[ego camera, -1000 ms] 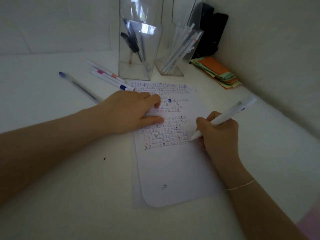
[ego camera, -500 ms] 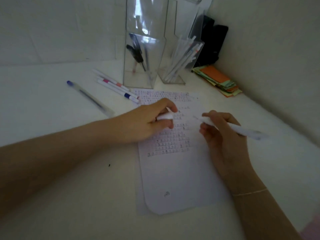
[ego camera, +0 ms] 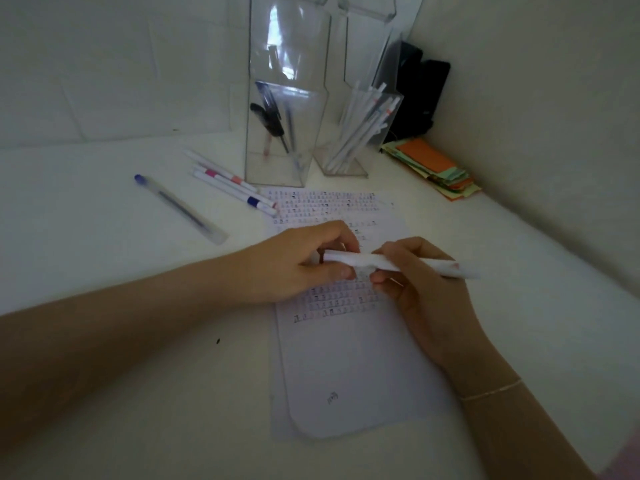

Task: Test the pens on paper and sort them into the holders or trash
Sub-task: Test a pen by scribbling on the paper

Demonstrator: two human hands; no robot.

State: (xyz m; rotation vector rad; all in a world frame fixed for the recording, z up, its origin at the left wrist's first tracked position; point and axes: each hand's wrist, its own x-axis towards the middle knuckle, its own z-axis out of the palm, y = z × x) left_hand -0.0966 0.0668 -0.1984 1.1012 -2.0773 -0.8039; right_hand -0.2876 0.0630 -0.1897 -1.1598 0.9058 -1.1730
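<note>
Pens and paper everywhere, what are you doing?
A person is holding a white pen over the scribbled paper with both hands. The left hand is at the cap end and the right hand grips the barrel. More pens lie on the table, and others stand in two clear holders.
</note>
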